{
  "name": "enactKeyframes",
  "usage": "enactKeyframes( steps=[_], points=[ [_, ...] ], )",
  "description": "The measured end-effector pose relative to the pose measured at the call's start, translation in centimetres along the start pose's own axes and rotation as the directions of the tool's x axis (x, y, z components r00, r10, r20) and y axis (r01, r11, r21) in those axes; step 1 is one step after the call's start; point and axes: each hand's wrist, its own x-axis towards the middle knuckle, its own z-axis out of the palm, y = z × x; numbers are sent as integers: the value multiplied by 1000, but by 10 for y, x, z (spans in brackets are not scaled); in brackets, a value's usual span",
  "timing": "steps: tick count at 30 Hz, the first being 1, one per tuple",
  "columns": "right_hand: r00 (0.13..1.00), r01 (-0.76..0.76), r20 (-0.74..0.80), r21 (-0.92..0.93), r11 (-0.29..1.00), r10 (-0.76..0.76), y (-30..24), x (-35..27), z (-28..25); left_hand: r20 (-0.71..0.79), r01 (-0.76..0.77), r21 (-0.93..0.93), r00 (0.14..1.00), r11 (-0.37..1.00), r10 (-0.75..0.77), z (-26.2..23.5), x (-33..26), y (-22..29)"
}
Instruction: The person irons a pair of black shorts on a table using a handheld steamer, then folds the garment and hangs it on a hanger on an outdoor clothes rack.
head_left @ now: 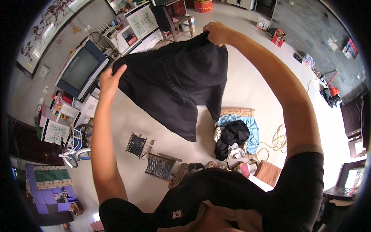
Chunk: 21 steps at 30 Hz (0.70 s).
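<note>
A pair of black trousers (166, 85) hangs spread out in the air before me, waistband up and legs down. My left hand (111, 80) grips one end of the waistband, thumb pointing up. At the other end, higher and to the right, my right hand (217, 34) is closed over the cloth. Both arms are stretched forward. Below the right trouser leg, a heap of clothes, with a black garment (235, 133) on top of a light blue cloth (252, 131), lies on a woven wicker seat or basket (239, 112).
Two low stools with woven tops (159, 166) stand on the floor near my legs. A coiled pale hose or cord (279, 139) lies right of the clothes. On the left are a television (83, 67) and a small bicycle (75, 149); a wooden chair (177, 25) stands at the back.
</note>
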Motion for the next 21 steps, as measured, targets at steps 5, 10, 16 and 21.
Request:
enactKeyframes(
  steps=[5, 10, 16, 21],
  points=[
    [732, 185, -653, -83, 979, -193, 46, 40, 9, -202, -123, -365, 978, 923, 50, 57, 19, 11],
    [865, 183, -477, 4, 983, -159, 44, 84, 24, -170, -116, -175, 982, 978, 86, 43, 64, -22],
    [939, 221, -305, 194, 956, -155, 26, 107, 43, -8, 39, -297, 999, 954, -43, 28, 96, -85],
    [968, 73, -251, 327, 942, 12, -18, 127, 37, 136, 169, -409, 983, 897, -123, 15, 142, -111]
  ],
)
